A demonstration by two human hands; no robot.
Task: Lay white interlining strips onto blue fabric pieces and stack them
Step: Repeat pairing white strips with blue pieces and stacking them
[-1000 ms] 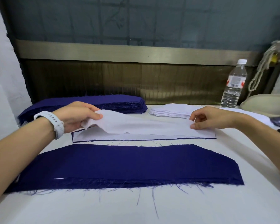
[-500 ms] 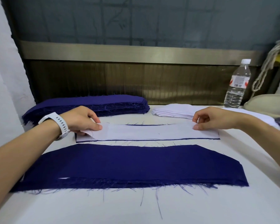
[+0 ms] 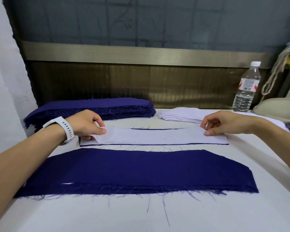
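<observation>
A white interlining strip (image 3: 151,137) lies flat on a blue fabric piece whose edges (image 3: 157,144) peek out along its front and back. My left hand (image 3: 87,125) pinches the strip's left end, which curls up slightly. My right hand (image 3: 224,122) pinches its right end between thumb and fingers. In front lies a stack of blue fabric pieces (image 3: 137,171) with frayed threads. A tall pile of blue pieces (image 3: 94,108) sits at the back left, and a pile of white interlining strips (image 3: 182,115) at the back middle.
The white table (image 3: 141,213) runs to a dark wall panel at the back. A water bottle (image 3: 246,87) stands at the back right beside a beige rounded object (image 3: 279,108) and a hanging rope (image 3: 274,72). A white wall closes the left side.
The white strip, lifted at its left end a second ago, has been lowered flat onto the blue piece. Both hands stayed at the strip's ends.
</observation>
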